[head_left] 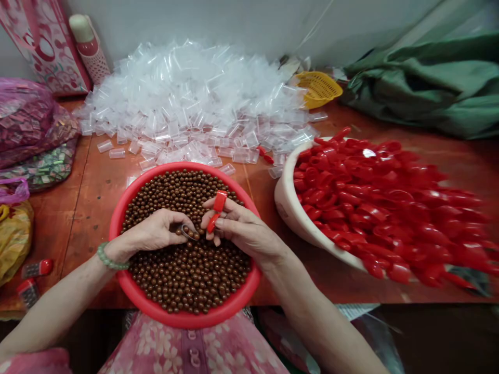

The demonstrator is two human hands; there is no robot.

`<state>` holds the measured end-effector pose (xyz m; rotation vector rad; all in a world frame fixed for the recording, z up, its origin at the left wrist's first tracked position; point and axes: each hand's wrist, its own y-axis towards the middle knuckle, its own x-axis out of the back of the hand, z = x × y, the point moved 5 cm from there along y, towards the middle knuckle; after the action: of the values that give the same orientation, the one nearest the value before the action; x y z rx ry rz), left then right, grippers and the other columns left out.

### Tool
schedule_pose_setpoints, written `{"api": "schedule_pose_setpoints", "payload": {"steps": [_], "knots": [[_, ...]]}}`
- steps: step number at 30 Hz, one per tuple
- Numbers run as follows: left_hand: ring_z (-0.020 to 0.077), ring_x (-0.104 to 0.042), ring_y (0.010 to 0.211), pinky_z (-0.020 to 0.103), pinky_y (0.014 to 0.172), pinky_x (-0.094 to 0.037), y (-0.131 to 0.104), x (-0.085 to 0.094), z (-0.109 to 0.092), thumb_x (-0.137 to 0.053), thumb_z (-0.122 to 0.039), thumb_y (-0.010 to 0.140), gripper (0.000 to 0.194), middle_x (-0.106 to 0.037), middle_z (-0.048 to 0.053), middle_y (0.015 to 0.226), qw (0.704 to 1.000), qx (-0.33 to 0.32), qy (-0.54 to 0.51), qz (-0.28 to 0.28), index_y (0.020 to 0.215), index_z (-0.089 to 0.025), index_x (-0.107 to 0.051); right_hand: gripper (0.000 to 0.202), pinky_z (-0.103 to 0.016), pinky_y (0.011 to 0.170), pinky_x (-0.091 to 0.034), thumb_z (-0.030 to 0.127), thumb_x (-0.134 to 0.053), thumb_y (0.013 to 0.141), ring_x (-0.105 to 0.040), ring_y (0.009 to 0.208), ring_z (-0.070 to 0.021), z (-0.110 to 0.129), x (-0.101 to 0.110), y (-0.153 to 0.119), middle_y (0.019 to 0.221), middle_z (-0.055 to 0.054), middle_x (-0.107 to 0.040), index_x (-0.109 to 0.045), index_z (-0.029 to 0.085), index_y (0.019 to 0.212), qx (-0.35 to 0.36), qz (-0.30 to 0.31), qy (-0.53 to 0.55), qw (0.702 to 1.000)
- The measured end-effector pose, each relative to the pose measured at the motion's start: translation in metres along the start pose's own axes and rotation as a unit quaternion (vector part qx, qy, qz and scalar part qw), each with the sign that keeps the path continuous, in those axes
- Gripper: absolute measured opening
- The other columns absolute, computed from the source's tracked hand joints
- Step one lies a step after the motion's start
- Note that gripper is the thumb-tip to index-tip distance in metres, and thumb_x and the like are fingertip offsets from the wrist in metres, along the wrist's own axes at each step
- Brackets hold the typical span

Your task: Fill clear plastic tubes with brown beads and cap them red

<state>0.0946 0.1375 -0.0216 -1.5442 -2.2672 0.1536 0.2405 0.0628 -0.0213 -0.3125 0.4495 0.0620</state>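
A red basin full of small brown balls stands at the table's front edge. Over the balls, my left hand is closed round a clear plastic tube with a few brown balls in its mouth. Just right of it, my right hand holds a red plastic cap between thumb and fingers; its other fingertips are close to the balls. A green bead bracelet circles my left wrist.
Clear tubes are heaped behind the basin. A white basin overflowing with red caps stands right. Filled bags and two filled tubes lie left; a yellow basket and green cloth are at the back right.
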Motion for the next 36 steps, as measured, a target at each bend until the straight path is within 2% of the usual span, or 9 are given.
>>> {"api": "schedule_pose_setpoints", "payload": {"steps": [4,7,10,13,21,24,29,32,36], "knots": [[0.0171,-0.064,0.093,0.032,0.088,-0.049,-0.01,0.011,-0.008,-0.068,-0.018,0.072,0.022,-0.069,0.007,0.108,0.986,-0.013,-0.14,-0.094,0.094,-0.015,-0.067,0.028,-0.021,0.052,-0.048,0.038,-0.066,0.081,-0.06,0.061,-0.0107,-0.001,-0.004,-0.002,0.076,0.001,-0.062,-0.058,0.02,0.101,-0.013,0.021,-0.063,0.998],[0.0164,-0.063,0.088,0.032,0.085,-0.05,-0.014,0.01,-0.009,-0.067,-0.019,0.075,0.017,-0.069,0.006,0.1,0.984,-0.015,-0.113,-0.134,0.091,-0.015,-0.065,0.022,-0.023,0.058,-0.05,0.039,-0.059,0.087,-0.06,0.062,-0.0115,-0.001,-0.009,-0.002,0.07,0.0,-0.062,-0.061,0.018,0.091,-0.017,0.04,-0.185,0.982],[0.0152,-0.062,0.084,0.031,0.083,-0.049,-0.016,0.007,-0.008,-0.064,-0.019,0.078,0.023,-0.068,0.003,0.092,0.982,-0.021,-0.096,-0.162,0.101,-0.016,-0.063,0.021,-0.024,0.06,-0.049,0.038,-0.058,0.088,-0.058,0.063,-0.0111,0.001,-0.013,-0.001,0.072,0.0,-0.061,-0.061,0.018,0.086,-0.009,0.046,-0.261,0.964],[0.015,-0.063,0.088,0.03,0.087,-0.048,-0.017,0.004,-0.006,-0.066,-0.019,0.078,0.033,-0.069,0.003,0.097,0.976,-0.029,-0.141,-0.166,0.11,-0.017,-0.062,0.021,-0.023,0.058,-0.046,0.038,-0.058,0.089,-0.056,0.06,-0.0105,-0.004,-0.017,0.0,0.069,0.002,-0.061,-0.06,0.018,0.092,-0.041,0.071,-0.246,0.966],[0.0099,-0.058,0.072,0.024,0.073,-0.046,-0.016,-0.001,-0.003,-0.079,-0.023,0.068,0.031,-0.066,-0.001,0.08,0.959,-0.031,-0.242,-0.142,0.095,-0.015,-0.067,0.024,-0.02,0.052,-0.039,0.038,-0.062,0.085,-0.049,0.053,-0.007,-0.011,-0.022,0.01,0.061,0.004,-0.055,-0.063,0.016,0.079,-0.077,0.122,-0.258,0.955],[0.0103,-0.058,0.071,0.024,0.072,-0.045,-0.018,0.004,-0.003,-0.08,-0.025,0.067,0.029,-0.067,-0.001,0.079,0.954,-0.03,-0.239,-0.176,0.092,-0.015,-0.069,0.026,-0.02,0.048,-0.041,0.039,-0.073,0.077,-0.053,0.051,-0.008,-0.011,-0.02,0.011,0.062,0.004,-0.057,-0.061,0.017,0.084,-0.093,0.058,-0.193,0.975],[0.0115,-0.059,0.072,0.025,0.073,-0.044,-0.021,0.01,0.0,-0.08,-0.026,0.067,0.025,-0.068,0.0,0.08,0.945,-0.02,-0.234,-0.227,0.087,-0.014,-0.071,0.032,-0.022,0.066,-0.053,0.029,-0.085,0.064,-0.063,0.069,-0.0099,-0.009,-0.016,0.005,0.08,0.001,-0.068,-0.067,0.021,0.089,0.016,-0.082,-0.07,0.994],[0.012,-0.059,0.076,0.026,0.076,-0.044,-0.019,0.008,0.001,-0.079,-0.025,0.068,0.025,-0.068,0.001,0.082,0.94,-0.026,-0.257,-0.223,0.089,-0.015,-0.07,0.028,-0.024,0.072,-0.054,0.025,-0.084,0.066,-0.064,0.072,-0.011,-0.01,-0.018,0.002,0.081,0.002,-0.07,-0.07,0.025,0.09,0.091,-0.128,-0.093,0.983],[0.0114,-0.057,0.083,0.025,0.08,-0.043,-0.017,0.005,-0.003,-0.079,-0.024,0.07,0.023,-0.065,0.0,0.088,0.935,-0.077,-0.271,-0.215,0.088,-0.015,-0.067,0.018,-0.028,0.078,-0.054,0.022,-0.076,0.076,-0.065,0.082,-0.0143,-0.001,-0.026,0.0,0.088,0.001,-0.071,-0.074,0.027,0.094,0.212,-0.159,-0.21,0.941]]}}
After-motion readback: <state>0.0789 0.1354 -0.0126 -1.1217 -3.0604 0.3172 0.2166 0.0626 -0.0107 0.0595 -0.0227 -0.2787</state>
